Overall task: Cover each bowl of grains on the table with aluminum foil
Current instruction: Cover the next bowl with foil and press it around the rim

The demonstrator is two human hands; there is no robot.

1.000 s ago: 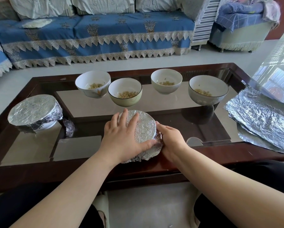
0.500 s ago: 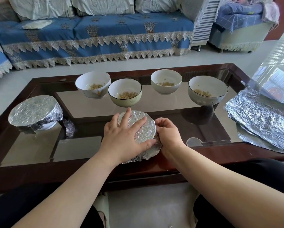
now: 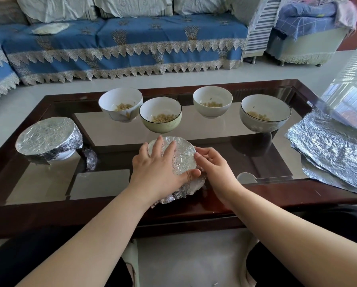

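Both hands worked the foil-covered bowl (image 3: pixel 179 154) at the worktop's (image 3: pixel 297 195) near edge: the left hand (image 3: pixel 159 172) stayed flat on its top with fingers straight, while the right hand (image 3: pixel 212 164), lower on the bowl's side a second earlier, had risen to pinch foil at its right rim. That suggested sealing was nearly finished, with four uncovered bowls (image 3: pixel 160 114) waiting behind this bowl.

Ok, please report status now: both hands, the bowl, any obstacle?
Left hand flat on the foil-covered bowl. Right hand pinching foil at its rim. Four open bowls behind, nothing blocking.
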